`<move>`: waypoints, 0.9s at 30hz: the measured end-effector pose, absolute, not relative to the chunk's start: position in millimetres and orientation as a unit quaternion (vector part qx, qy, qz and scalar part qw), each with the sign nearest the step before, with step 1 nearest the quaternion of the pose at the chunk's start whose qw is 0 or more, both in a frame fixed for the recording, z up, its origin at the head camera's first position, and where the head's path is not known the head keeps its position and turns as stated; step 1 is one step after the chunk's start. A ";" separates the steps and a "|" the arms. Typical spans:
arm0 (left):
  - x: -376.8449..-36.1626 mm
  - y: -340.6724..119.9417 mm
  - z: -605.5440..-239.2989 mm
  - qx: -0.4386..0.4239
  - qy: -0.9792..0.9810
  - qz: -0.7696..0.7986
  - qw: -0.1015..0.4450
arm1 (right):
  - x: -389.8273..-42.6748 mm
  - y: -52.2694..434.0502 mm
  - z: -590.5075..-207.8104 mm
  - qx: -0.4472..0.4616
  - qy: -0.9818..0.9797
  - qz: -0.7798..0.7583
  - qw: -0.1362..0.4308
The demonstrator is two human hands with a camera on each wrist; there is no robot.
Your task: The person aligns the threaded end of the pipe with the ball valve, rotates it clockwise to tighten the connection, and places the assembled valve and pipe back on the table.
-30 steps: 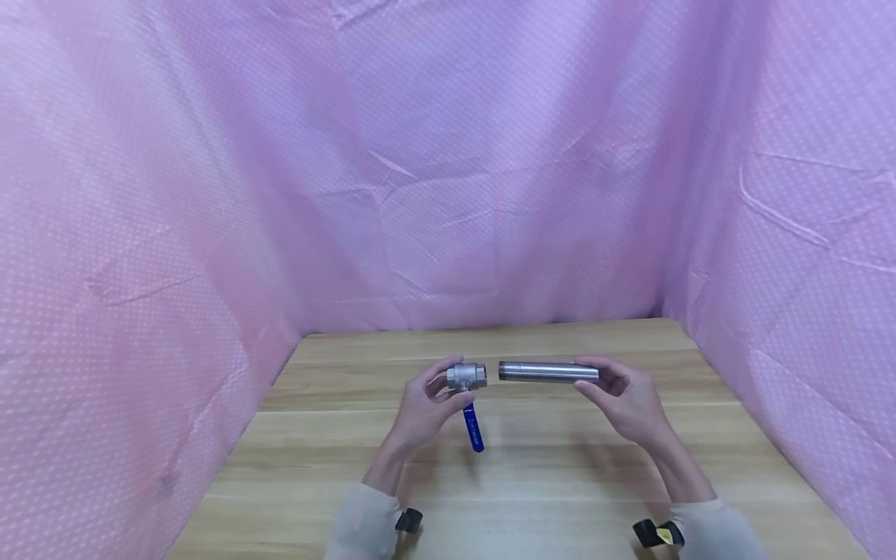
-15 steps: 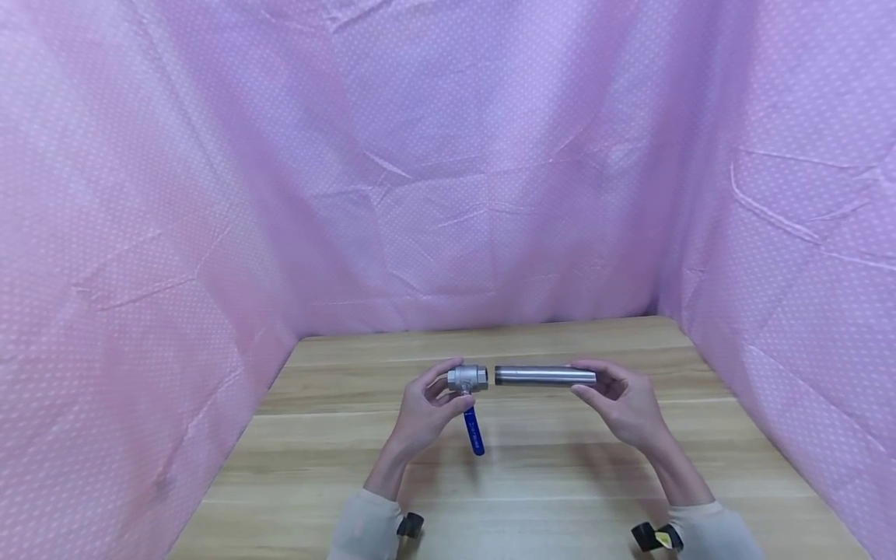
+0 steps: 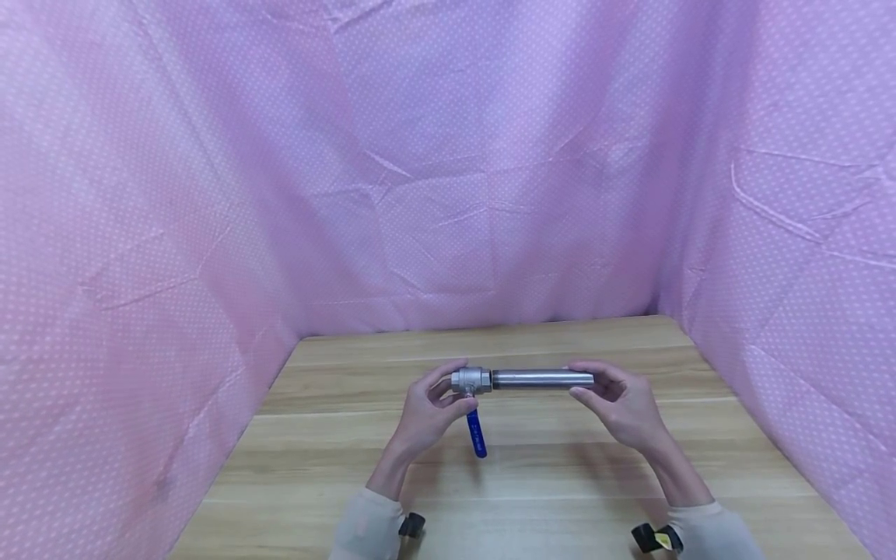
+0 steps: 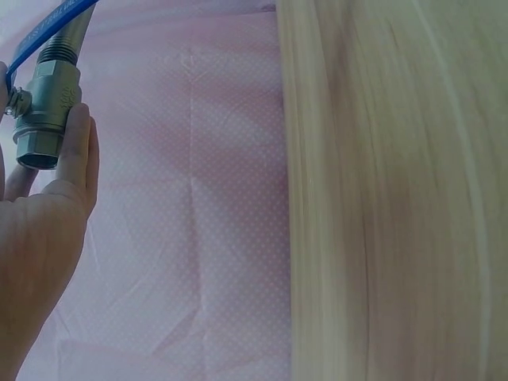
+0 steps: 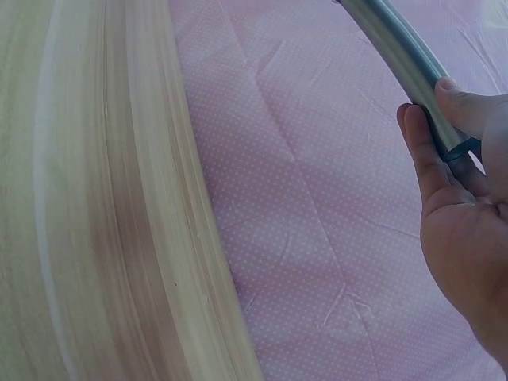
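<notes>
My left hand (image 3: pixel 428 410) grips a small silver ball valve (image 3: pixel 470 380) with a blue lever handle (image 3: pixel 476 434) hanging down toward me. The valve (image 4: pixel 46 103) shows in the left wrist view too, pinched between my fingertips (image 4: pixel 78 151). My right hand (image 3: pixel 616 400) holds a grey steel pipe (image 3: pixel 542 379) by its right end, level above the wooden table (image 3: pixel 532 467). The pipe's left end meets the valve's right opening. In the right wrist view the pipe (image 5: pixel 405 59) runs up and left from my fingers (image 5: pixel 425 171).
Pink dotted cloth (image 3: pixel 448 171) walls the table at the back and on both sides. Black wrist straps (image 3: pixel 409 525) sit on both cream sleeves. Nothing else lies on the wood.
The pipe has moved left and closed the gap; its end now touches the valve's opening. The valve has shifted slightly right and down.
</notes>
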State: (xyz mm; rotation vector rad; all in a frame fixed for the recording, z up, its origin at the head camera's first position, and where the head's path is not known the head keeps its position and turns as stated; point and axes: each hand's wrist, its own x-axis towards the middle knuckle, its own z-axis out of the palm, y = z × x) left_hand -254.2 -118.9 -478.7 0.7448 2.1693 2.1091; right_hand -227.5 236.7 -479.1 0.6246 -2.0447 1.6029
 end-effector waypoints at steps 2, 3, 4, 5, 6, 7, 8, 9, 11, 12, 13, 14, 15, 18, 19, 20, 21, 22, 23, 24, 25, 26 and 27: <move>-254.2 -118.8 -479.4 0.239 0.697 0.676 0.014 | -227.7 236.7 -479.3 0.230 -0.745 0.582 0.232; -254.4 -118.6 -479.7 0.238 0.697 0.676 0.014 | -227.7 236.7 -479.4 0.231 -0.745 0.582 0.232; -254.3 -118.6 -479.8 0.238 0.698 0.675 0.014 | -227.7 236.6 -479.5 0.233 -0.744 0.581 0.233; -254.4 -118.4 -479.8 0.239 0.698 0.675 0.013 | -227.7 236.5 -479.5 0.234 -0.744 0.581 0.233; -254.5 -118.3 -479.9 0.239 0.698 0.675 0.013 | -227.8 236.4 -479.5 0.235 -0.743 0.581 0.234; -254.6 -118.2 -480.1 0.241 0.698 0.675 0.012 | -227.9 236.3 -479.6 0.237 -0.742 0.581 0.234; -254.6 -118.1 -480.1 0.241 0.697 0.675 0.012 | -228.0 236.1 -479.6 0.238 -0.741 0.582 0.235; -254.7 -118.0 -480.3 0.242 0.697 0.675 0.012 | -228.1 236.0 -479.7 0.240 -0.740 0.583 0.235; -254.6 -117.8 -480.4 0.244 0.696 0.675 0.013 | -228.1 235.8 -479.9 0.241 -0.738 0.585 0.235; -254.6 -117.7 -480.5 0.244 0.696 0.675 0.013 | -228.1 235.7 -480.1 0.242 -0.736 0.586 0.235; -254.7 -117.7 -480.7 0.245 0.695 0.676 0.013 | -228.0 235.8 -480.3 0.243 -0.736 0.587 0.234; -254.9 -117.6 -480.9 0.245 0.695 0.676 0.013 | -227.8 235.8 -480.5 0.243 -0.735 0.588 0.234; -255.2 -117.5 -481.3 0.246 0.694 0.677 0.013 | -227.6 235.9 -480.8 0.243 -0.736 0.588 0.234; -256.0 -117.2 -482.3 0.249 0.690 0.679 0.014 | -227.1 236.5 -481.3 0.242 -0.737 0.587 0.232; -256.3 -117.1 -482.7 0.250 0.689 0.680 0.014 | -226.9 236.6 -481.3 0.241 -0.738 0.587 0.231; -256.7 -117.0 -483.1 0.251 0.688 0.681 0.013 | -226.7 236.6 -481.3 0.240 -0.739 0.586 0.231; -256.9 -117.0 -483.5 0.251 0.688 0.681 0.013 | -226.6 236.7 -481.4 0.239 -0.740 0.585 0.231; -257.1 -117.0 -483.8 0.252 0.688 0.680 0.011 | -226.5 236.6 -481.4 0.238 -0.740 0.585 0.231; -257.2 -116.9 -483.9 0.253 0.689 0.679 0.009 | -226.5 236.5 -481.3 0.237 -0.741 0.585 0.231; -257.4 -116.8 -484.1 0.254 0.690 0.678 0.008 | -226.5 236.4 -481.4 0.236 -0.741 0.584 0.231; -257.5 -116.7 -484.2 0.254 0.690 0.678 0.007 | -226.6 236.2 -481.4 0.235 -0.741 0.584 0.231; -257.6 -116.5 -484.3 0.254 0.691 0.677 0.006 | -226.8 236.1 -481.5 0.235 -0.741 0.585 0.231; -257.6 -116.3 -484.1 0.254 0.692 0.676 0.005 | -227.0 236.0 -481.6 0.235 -0.741 0.585 0.231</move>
